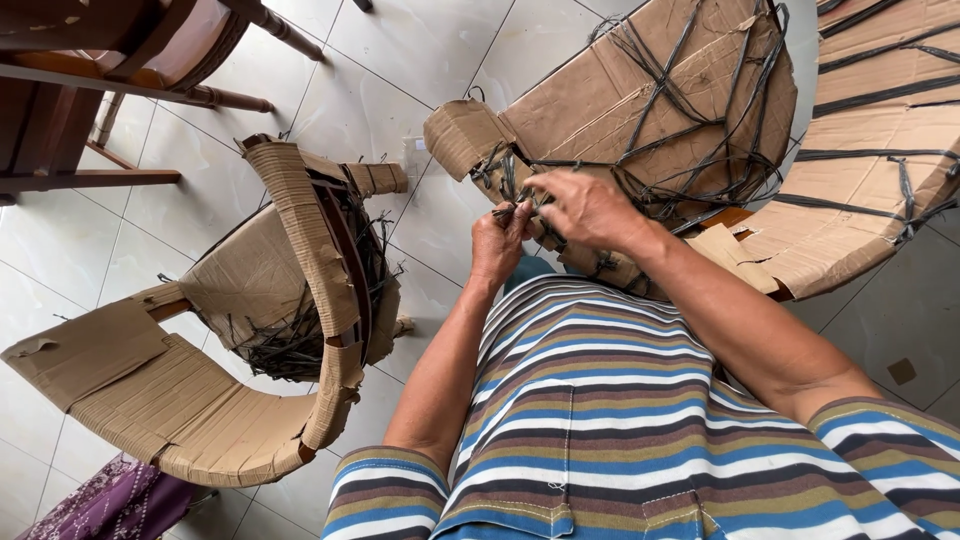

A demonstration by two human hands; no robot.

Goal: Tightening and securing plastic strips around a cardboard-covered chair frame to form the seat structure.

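A cardboard-wrapped chair (640, 100) stands in front of me, bound with black plastic straps (690, 150). My left hand (498, 243) is closed on a bunch of the black straps at the wrapped edge of the chair. Close beside it, my right hand (585, 208) pinches the same straps, fingers bent over the knot. Both forearms reach out over my striped shirt.
A second cardboard-wrapped chair (250, 330) with loose black straps lies to the left on the white tiled floor (420, 50). Another wrapped piece (880, 150) sits at the right. Dark wooden furniture (110, 60) stands at top left. Purple fabric (110, 505) shows at the bottom left corner.
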